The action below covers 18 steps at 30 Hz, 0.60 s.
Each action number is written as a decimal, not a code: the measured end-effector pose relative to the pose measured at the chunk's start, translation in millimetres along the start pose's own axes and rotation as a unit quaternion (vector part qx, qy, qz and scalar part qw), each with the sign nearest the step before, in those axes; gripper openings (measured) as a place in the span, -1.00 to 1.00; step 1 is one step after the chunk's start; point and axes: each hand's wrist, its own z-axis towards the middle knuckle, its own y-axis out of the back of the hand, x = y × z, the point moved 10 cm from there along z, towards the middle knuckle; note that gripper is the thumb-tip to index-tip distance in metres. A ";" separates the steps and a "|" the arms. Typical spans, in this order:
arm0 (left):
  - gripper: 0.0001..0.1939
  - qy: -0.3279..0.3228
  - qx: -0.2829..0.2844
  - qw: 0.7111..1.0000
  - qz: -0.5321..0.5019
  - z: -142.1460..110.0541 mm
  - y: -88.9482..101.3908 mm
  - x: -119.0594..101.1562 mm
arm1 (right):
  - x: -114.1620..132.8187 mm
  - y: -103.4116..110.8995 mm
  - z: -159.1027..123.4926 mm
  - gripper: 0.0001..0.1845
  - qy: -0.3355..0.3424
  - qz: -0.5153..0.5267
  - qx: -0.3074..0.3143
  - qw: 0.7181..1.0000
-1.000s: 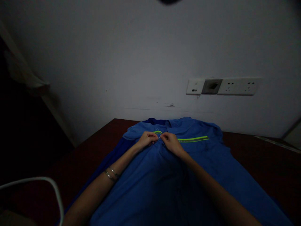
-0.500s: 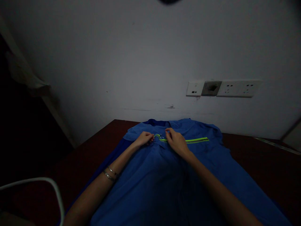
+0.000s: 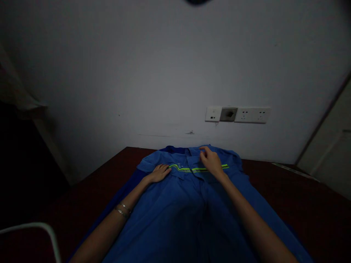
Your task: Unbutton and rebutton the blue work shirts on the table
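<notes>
A blue work shirt with a yellow-green reflective stripe across the chest lies flat on a dark red-brown table, collar toward the wall. My left hand rests flat and open on the shirt's left chest, just left of the stripe's end. My right hand lies over the stripe near the collar, fingers loosely curled and reaching toward the collar; it holds nothing I can make out. Two thin bangles sit on my left wrist.
A white wall stands right behind the table, with a strip of sockets and switches above the shirt. A white curved rail shows at the lower left. A door frame is at the right. The room is dim.
My hands were pinched together at the shirt's front opening; they have parted. The left hand flattened on the chest, the right moved up toward the collar. The camera tilted up slightly.
</notes>
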 end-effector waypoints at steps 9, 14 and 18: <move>-0.29 -0.040 -0.057 0.992 0.106 -23.9 9.4 -6.9 | -62.8 17.8 -14.7 -0.68 -0.058 0.045 -0.019 0.997; -0.28 -0.037 0.004 0.996 0.082 -28.4 12.7 6.0 | -92.7 31.6 -19.6 -0.69 -0.091 0.041 -0.009 0.995; -0.29 -0.021 0.062 0.997 0.051 -22.3 18.6 7.4 | -98.4 48.4 -16.9 -0.72 -0.084 0.015 0.024 0.996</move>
